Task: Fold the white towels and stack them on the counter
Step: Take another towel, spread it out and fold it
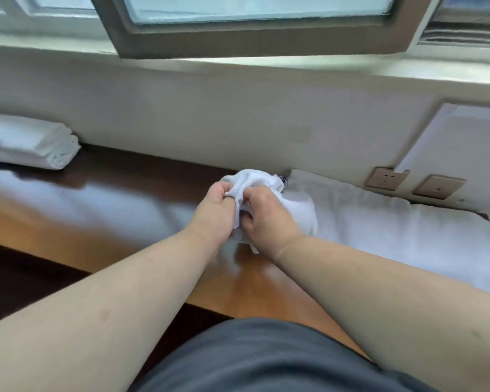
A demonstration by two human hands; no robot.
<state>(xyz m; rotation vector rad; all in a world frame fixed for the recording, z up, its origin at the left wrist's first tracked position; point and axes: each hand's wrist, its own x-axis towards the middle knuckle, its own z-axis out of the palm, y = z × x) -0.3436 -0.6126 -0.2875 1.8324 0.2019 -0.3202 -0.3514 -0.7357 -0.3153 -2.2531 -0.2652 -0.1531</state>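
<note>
A small white towel (pixel 255 179) is bunched up just above the glossy wooden counter (pixel 96 199), near its middle. My left hand (pixel 217 213) pinches the towel's left edge. My right hand (pixel 266 216) grips the cloth right beside it, the two hands almost touching. Part of the towel hangs down behind my right hand. A pile of unfolded white towels (pixel 393 230) lies on the counter to the right. A stack of folded white towels (pixel 31 145) rests at the far left against the wall.
The wall runs close behind the counter, with two sockets (pixel 386 179) at the right and an inward-tilted window frame (pixel 260 38) overhead. The counter's front edge runs diagonally in front of my body.
</note>
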